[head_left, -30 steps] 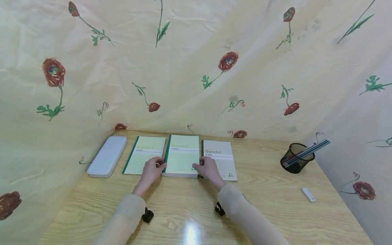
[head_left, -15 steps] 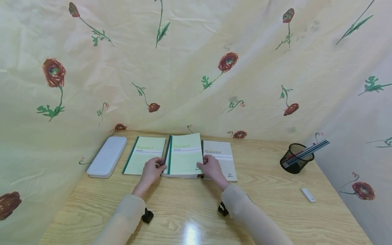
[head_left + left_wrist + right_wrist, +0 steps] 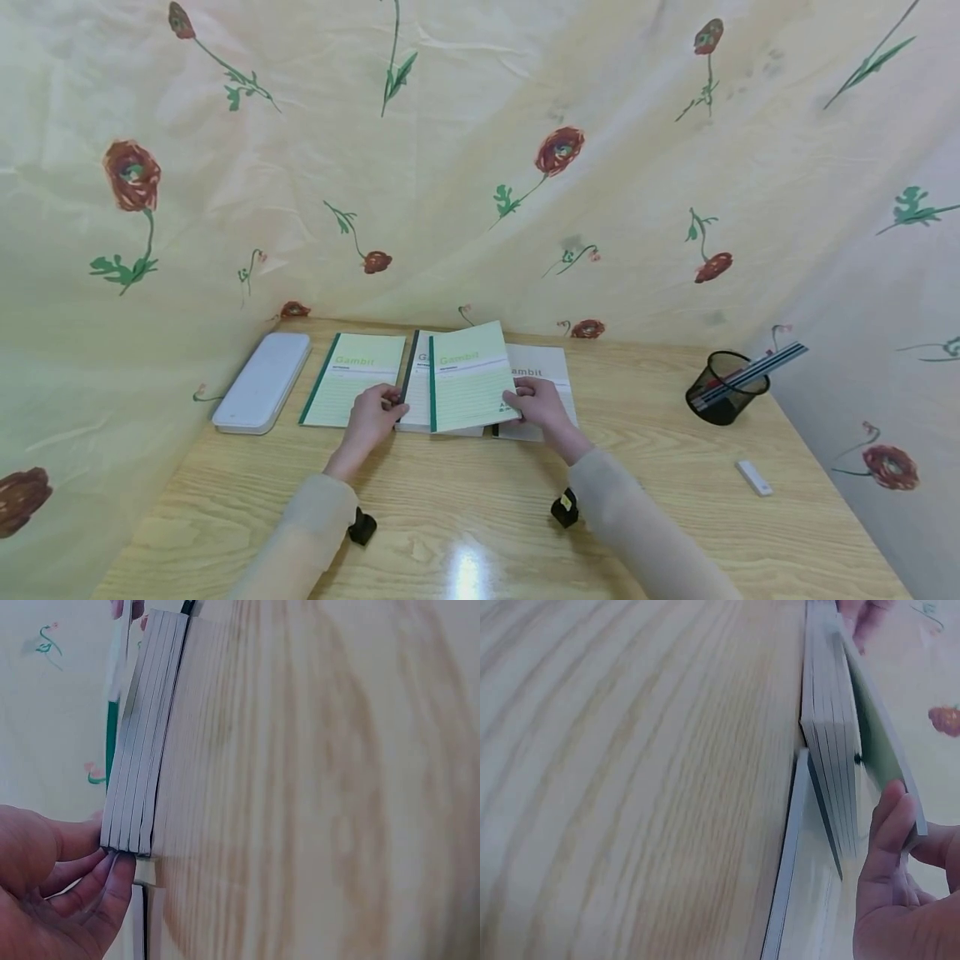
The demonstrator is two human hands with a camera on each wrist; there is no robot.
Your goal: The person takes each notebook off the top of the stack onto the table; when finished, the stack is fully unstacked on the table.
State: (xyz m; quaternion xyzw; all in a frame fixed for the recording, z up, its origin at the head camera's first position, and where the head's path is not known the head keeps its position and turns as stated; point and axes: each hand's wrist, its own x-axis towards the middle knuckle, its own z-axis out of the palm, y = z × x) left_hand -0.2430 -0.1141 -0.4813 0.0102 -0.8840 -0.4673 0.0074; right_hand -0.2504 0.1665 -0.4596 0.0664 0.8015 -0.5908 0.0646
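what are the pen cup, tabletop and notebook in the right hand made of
Pen cup: likely metal mesh, painted black; walls see-through. Tabletop: glossy wood or laminate, with grain and glare. Notebook: paper, probably matte card cover; thin pale edges.

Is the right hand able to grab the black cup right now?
Probably not right away: the right hand is pinching the raised green notebook. If it let go, the way looks free: only bare table shows between the grey notebook on the right and the black cup.
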